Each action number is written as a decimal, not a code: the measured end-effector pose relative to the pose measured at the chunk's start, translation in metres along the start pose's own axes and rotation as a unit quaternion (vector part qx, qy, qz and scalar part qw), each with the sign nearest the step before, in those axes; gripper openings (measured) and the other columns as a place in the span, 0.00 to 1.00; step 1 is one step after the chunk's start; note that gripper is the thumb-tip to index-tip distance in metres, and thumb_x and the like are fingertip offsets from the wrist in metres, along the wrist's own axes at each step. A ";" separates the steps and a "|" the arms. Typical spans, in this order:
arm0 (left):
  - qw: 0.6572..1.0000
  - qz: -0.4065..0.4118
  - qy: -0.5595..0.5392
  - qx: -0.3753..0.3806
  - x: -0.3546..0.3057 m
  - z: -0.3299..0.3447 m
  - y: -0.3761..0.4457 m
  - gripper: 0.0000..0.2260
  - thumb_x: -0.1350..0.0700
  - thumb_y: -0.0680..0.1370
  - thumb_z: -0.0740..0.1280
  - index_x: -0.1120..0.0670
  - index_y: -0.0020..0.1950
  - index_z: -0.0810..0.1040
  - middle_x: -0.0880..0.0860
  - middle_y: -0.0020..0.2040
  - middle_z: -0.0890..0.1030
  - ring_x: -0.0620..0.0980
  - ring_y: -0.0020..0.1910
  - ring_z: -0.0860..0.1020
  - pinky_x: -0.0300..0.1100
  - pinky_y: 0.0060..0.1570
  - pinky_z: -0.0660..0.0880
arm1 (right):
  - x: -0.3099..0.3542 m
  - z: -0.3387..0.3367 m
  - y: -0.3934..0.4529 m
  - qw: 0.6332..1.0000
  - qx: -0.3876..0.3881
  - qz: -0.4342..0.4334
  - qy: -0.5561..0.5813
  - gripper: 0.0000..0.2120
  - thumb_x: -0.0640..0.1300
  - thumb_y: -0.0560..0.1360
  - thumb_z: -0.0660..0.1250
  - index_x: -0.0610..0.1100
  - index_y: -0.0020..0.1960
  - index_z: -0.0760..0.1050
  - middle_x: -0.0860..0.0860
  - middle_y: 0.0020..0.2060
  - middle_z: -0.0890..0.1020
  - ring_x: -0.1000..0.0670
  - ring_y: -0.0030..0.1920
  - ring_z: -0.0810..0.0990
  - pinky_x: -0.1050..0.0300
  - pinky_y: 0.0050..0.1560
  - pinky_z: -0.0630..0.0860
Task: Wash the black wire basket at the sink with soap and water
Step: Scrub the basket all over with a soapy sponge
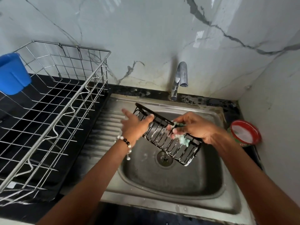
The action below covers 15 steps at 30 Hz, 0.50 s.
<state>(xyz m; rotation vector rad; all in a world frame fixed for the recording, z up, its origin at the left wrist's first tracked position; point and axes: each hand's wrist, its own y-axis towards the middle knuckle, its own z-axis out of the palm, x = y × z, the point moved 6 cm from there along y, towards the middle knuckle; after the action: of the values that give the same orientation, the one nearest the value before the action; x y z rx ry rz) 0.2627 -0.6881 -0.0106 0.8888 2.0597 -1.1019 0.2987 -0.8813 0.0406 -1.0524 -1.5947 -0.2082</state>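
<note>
Right over the steel sink (pixel 211 192), the black wire basket (pixel 165 138) is held tilted above the drain (pixel 164 158), streaked with white suds. At its far left end the left hand (pixel 134 125) supports it, thumb hooked over the rim and fingers spread. Meanwhile the right hand (pixel 193 127) pinches a soapy green sponge (pixel 183 138) against the wires. Right of the sink stands a red soap tub (pixel 245 133); left, a metal dish rack (pixel 53 101).

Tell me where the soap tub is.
Head view, far right: the red-rimmed soap tub sits on the black counter beside the sink, just past the right hand.
</note>
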 end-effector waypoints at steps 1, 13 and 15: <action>0.986 0.091 0.136 -0.026 -0.012 -0.007 0.000 0.48 0.36 0.75 0.67 0.51 0.81 0.40 0.61 0.81 0.49 0.64 0.79 0.51 0.60 0.75 0.53 | 0.001 -0.005 0.000 1.000 0.008 0.000 -0.019 0.08 0.32 0.72 0.68 0.39 0.50 0.81 0.43 0.43 0.85 0.45 0.45 0.85 0.49 0.50 0.80; 0.916 0.294 0.221 0.160 -0.033 0.023 -0.018 0.08 0.65 0.82 0.62 0.60 0.45 0.79 0.46 0.39 0.81 0.40 0.30 0.82 0.33 0.28 0.76 | 0.022 -0.078 0.006 0.961 -0.223 -0.042 -0.159 0.11 0.33 0.71 0.71 0.44 0.52 0.82 0.53 0.49 0.83 0.56 0.48 0.80 0.63 0.50 0.75; 0.930 0.278 0.207 0.120 -0.028 0.023 -0.015 0.08 0.64 0.82 0.62 0.62 0.46 0.79 0.47 0.42 0.81 0.44 0.34 0.84 0.29 0.28 0.74 | 0.007 -0.088 -0.003 0.917 -0.357 -0.040 -0.174 0.14 0.32 0.74 0.68 0.45 0.55 0.81 0.50 0.54 0.82 0.54 0.52 0.80 0.66 0.52 0.71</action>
<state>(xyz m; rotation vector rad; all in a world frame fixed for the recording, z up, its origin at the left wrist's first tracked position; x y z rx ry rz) 0.2722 -0.7222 0.0075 1.8251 1.8070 -0.9050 0.3586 -0.9352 0.0768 -1.6518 -1.9397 -0.7356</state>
